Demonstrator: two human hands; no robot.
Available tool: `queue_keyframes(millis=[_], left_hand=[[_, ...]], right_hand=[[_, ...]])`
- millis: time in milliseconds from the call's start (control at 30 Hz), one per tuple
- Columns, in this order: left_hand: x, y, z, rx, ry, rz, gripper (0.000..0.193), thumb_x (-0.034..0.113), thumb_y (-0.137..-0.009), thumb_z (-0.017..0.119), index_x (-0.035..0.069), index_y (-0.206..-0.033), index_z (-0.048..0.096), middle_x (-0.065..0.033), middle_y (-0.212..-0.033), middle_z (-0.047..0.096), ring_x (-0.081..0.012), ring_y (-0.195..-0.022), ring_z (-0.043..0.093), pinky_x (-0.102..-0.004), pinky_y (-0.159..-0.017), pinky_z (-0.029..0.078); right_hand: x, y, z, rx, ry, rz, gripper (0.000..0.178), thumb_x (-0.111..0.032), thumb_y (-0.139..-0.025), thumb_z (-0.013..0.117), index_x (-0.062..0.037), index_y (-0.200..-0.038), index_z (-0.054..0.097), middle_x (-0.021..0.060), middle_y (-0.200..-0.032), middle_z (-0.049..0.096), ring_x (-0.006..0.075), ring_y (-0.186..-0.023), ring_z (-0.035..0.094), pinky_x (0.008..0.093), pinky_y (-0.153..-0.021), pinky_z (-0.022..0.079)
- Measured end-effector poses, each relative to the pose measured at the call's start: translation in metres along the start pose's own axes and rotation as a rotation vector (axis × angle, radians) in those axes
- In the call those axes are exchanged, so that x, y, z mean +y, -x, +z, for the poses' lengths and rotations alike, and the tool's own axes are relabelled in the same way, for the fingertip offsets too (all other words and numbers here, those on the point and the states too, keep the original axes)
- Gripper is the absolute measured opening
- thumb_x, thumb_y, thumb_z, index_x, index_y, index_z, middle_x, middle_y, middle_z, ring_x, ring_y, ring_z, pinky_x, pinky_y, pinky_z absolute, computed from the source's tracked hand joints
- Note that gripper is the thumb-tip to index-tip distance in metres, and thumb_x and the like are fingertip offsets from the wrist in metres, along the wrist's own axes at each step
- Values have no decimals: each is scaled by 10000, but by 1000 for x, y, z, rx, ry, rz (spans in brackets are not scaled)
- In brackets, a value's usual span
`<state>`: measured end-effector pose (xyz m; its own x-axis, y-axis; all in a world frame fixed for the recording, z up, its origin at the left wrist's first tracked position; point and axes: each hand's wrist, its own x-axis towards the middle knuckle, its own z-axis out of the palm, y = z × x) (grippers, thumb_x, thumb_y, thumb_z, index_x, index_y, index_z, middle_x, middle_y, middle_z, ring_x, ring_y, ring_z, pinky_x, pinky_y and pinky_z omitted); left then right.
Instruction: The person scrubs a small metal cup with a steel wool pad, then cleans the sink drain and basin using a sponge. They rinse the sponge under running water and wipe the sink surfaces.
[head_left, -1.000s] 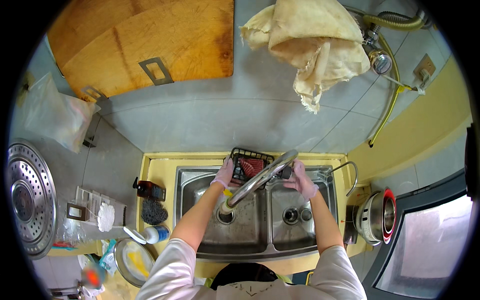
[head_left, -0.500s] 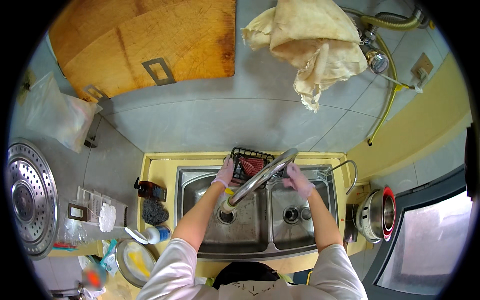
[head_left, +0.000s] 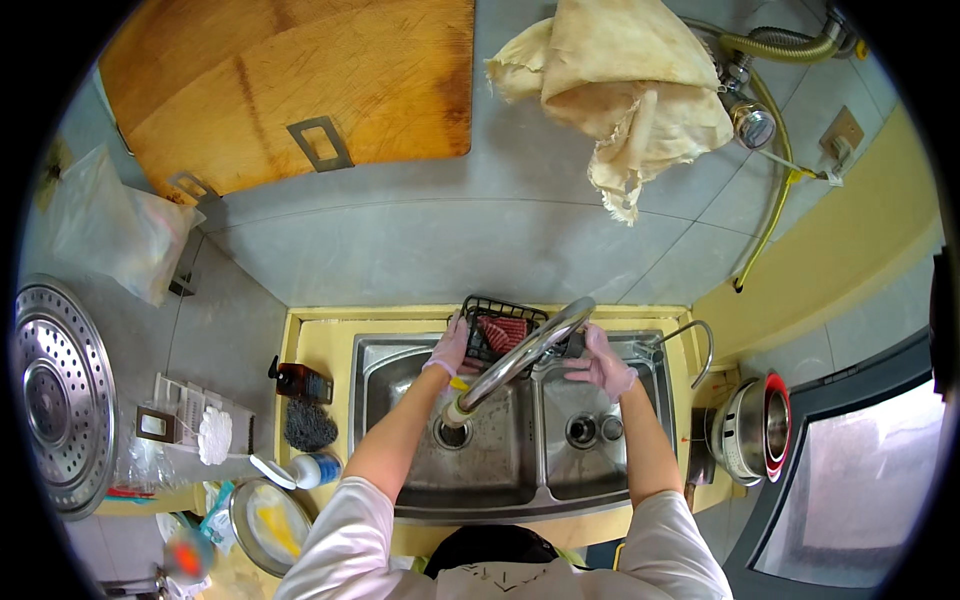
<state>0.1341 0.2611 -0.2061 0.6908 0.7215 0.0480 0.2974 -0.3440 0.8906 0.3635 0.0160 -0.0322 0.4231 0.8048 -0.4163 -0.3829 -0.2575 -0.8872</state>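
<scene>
A black wire basket [head_left: 487, 307] sits at the back edge of the double steel sink [head_left: 505, 511], with a red striped cloth [head_left: 500, 332] inside. My left hand [head_left: 449, 345], in a thin clear glove, holds the basket by its left side. To the right of the basket, beyond the curved chrome faucet [head_left: 527, 352], is my gloved right hand [head_left: 603, 367], its fingers spread and nothing in it. The faucet spout crosses in front of the basket and hides part of its right side.
Left of the sink stand a brown pump bottle [head_left: 302, 382], a dark scouring pad [head_left: 310, 425] and a white-and-blue bottle [head_left: 316, 469]. A slim curved tap [head_left: 708, 345] rises at the right rim, near stacked steel bowls [head_left: 738, 430]. A beige cloth [head_left: 625, 80] hangs above.
My right hand has opened its fingers and shifted slightly right, away from the basket's right side. My left hand and the basket stay in place.
</scene>
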Motion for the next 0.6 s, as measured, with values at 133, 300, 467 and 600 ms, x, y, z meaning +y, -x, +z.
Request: queue_keyframes(millis=[133, 300, 467, 600], left_hand=[[86, 1, 7, -97, 199, -306, 546, 390, -974, 335, 116, -1436, 238, -179, -1403, 388, -350, -942, 613, -382, -791, 528], [133, 11, -26, -75, 446, -661, 591, 476, -970, 331, 289, -1497, 139, -128, -1259, 538, -289, -713, 678, -426, -617, 583], [117, 3, -11, -75, 372, -528, 592, 457, -973, 315, 243, -1498, 143, -145, -1265, 540, -299, -720, 683, -411, -629, 592], [124, 6, -17, -87, 364, -558, 597, 443, -972, 314, 215, -1497, 146, -155, -1272, 539, -296, -741, 687, -398, -652, 595]], right_hand=[[16, -39, -62, -150, 95, 446, 643, -581, -904, 490, -177, -1366, 297, 74, -1072, 518, 199, -864, 604, 366, -747, 550], [29, -24, -35, -168, -57, -10, 673, -617, -905, 441, -182, -1385, 260, 113, -1107, 550, 142, -705, 565, 352, -699, 541], [16, -48, -62, -239, -17, 409, 583, -489, -933, 509, -160, -1367, 298, 71, -1180, 493, 173, -919, 587, 399, -810, 543], [37, -35, -48, -226, 55, -82, 630, -579, -921, 445, -138, -1359, 337, 59, -1164, 522, 212, -961, 613, 412, -803, 555]])
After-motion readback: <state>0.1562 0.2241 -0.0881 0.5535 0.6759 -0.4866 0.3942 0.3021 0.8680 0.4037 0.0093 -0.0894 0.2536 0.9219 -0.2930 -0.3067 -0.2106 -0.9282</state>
